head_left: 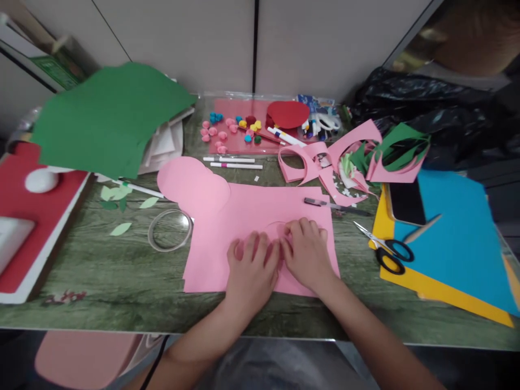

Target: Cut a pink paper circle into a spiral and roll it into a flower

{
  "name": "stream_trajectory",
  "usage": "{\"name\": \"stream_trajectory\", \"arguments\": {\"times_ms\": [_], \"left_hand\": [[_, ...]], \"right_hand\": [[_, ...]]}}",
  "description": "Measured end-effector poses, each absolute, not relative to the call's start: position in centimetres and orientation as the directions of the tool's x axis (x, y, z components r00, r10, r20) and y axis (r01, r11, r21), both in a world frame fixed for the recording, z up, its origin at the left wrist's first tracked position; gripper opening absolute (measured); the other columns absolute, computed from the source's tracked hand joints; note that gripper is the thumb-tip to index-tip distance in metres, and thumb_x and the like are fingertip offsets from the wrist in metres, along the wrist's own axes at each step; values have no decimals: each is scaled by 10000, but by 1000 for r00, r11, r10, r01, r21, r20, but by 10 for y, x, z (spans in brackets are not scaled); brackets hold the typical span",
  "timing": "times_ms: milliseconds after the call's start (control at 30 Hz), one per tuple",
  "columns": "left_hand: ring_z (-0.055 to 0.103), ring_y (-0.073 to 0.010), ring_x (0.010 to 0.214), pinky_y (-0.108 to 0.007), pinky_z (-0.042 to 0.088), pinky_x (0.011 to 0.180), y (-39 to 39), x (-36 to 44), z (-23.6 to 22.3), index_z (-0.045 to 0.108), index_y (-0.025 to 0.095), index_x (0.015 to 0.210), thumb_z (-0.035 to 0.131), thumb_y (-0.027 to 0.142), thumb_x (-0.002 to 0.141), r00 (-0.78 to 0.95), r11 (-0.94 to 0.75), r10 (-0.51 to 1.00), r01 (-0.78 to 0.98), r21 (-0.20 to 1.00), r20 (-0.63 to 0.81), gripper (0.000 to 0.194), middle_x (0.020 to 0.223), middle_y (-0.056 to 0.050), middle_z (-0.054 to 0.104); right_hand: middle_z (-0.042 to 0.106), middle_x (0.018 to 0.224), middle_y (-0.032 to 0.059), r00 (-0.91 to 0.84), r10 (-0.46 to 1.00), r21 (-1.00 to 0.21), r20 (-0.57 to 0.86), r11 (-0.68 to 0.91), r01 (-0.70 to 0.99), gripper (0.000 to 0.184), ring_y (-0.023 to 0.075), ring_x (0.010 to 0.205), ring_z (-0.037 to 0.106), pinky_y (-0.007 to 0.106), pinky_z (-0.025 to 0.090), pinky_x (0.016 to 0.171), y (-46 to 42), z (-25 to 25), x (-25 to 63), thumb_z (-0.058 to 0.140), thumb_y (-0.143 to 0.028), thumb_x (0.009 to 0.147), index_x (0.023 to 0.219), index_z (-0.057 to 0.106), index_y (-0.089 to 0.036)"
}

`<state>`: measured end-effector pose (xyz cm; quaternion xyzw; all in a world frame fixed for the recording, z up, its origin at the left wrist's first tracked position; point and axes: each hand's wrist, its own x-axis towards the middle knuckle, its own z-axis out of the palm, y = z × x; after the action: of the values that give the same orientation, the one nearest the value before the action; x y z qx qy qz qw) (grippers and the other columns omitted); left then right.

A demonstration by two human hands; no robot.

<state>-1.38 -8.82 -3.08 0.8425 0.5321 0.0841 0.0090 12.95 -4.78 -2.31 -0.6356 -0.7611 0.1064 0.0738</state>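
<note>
At the middle of the pink sheet (pixel 260 216), both hands are down flat, side by side and touching. The left hand (pixel 252 262) has its fingers (pixel 254 245) spread a little and pressed onto the paper, palm down, gripping nothing. The right hand (pixel 307 252) sits just beside it, fingers curled slightly over a faint round outline on the sheet; whether anything small lies under those fingertips, I cannot tell.

The pink sheet itself lies on the green wood-grain table (pixel 122 271), near the front edge, with a rounded lobe cut at its upper left corner.

Out from the hands now: a dark craft knife (pixel 325 203) rests on the sheet's upper right edge. Just left of the sheet, a clear tape ring (pixel 169 230) lies flat, with small green leaf cutouts (pixel 117 197) near it. To the right, black-handled scissors (pixel 385 246) lie at the edge of a yellow and blue paper stack (pixel 450 249), and a phone (pixel 406 201) sits on top of that stack.

Further back, white markers (pixel 233 162) lie side by side, a tangle of pink and green paper scraps (pixel 357 157) spreads right of them, and a tray of small coloured pompoms (pixel 233 127) stands near the wall. A large green sheet (pixel 109 116) covers the far left, above a red board (pixel 24 206).
</note>
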Motion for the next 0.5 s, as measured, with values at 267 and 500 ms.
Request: {"name": "stream_trajectory", "arguments": {"times_ms": [267,500], "left_hand": [[458,-306,1156,-545,296,914,-87,-10,-24,552,203,1156,450,280,856,393,-421,897,899,118,204,326,1198,-142,561],[539,-203,998,-403,395,855,-61,-26,-22,665,215,866,512,236,824,221,-299,953,781,548,206,160,1050,-70,615]], "right_hand": [[510,905,70,-171,984,-213,46,177,961,121,238,864,419,348,258,702,-52,-24,129,478,-277,819,896,498,-187],[509,910,78,-164,982,-206,90,180,962,125,238,877,419,340,258,709,-55,-22,128,483,-284,820,871,488,-170]]}}
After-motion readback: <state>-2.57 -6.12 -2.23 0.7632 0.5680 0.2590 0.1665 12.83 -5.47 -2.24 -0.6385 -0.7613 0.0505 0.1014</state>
